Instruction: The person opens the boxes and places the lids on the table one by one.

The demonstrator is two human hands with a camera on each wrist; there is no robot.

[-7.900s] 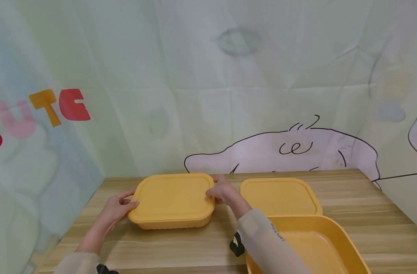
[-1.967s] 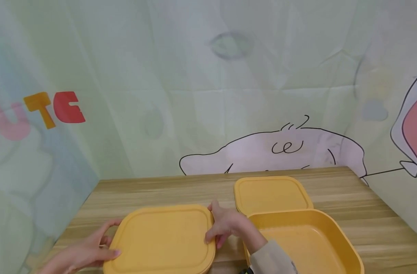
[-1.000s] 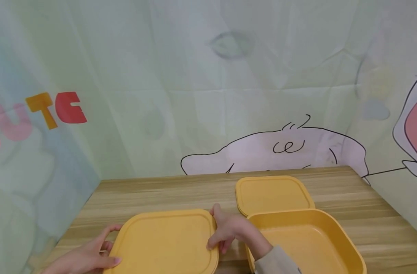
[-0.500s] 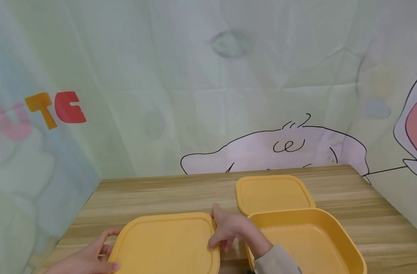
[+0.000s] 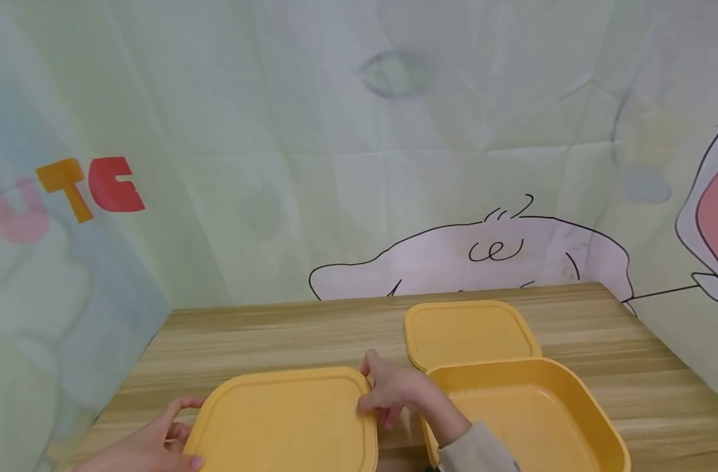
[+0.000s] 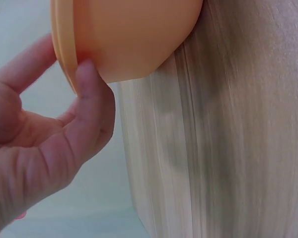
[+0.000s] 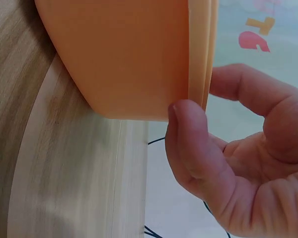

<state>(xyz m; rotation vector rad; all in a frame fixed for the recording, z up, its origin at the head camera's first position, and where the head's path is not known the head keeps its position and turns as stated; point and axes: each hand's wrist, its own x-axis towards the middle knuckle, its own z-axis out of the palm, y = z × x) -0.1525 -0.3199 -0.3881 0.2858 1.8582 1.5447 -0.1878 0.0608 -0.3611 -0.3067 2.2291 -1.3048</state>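
A yellow lidded food container (image 5: 282, 419) sits at the front of the table, its near edge cut off by the head view. My left hand (image 5: 152, 439) grips its left side. On the right side, my right hand (image 5: 394, 390) pinches the rim near the far corner. Both wrist views show the lid's edge between thumb and fingers. In the left wrist view the container's wall (image 6: 134, 39) slopes down to the table. The right wrist view shows the opposite wall (image 7: 119, 54), also reaching the wood. What lies inside is hidden by the lid.
Right of the right hand stands a larger open yellow container (image 5: 589, 410), partly beneath the right sleeve (image 5: 477, 449). Behind it lie stacked flat yellow lids (image 5: 471, 334). The wooden table (image 5: 264, 337) ends at a printed cloth backdrop (image 5: 246, 164).
Since the oldest frame, both hands have brought the lidded container from the table's back towards me. In the last second it has shifted only slightly lower in view, with both hands still holding it.
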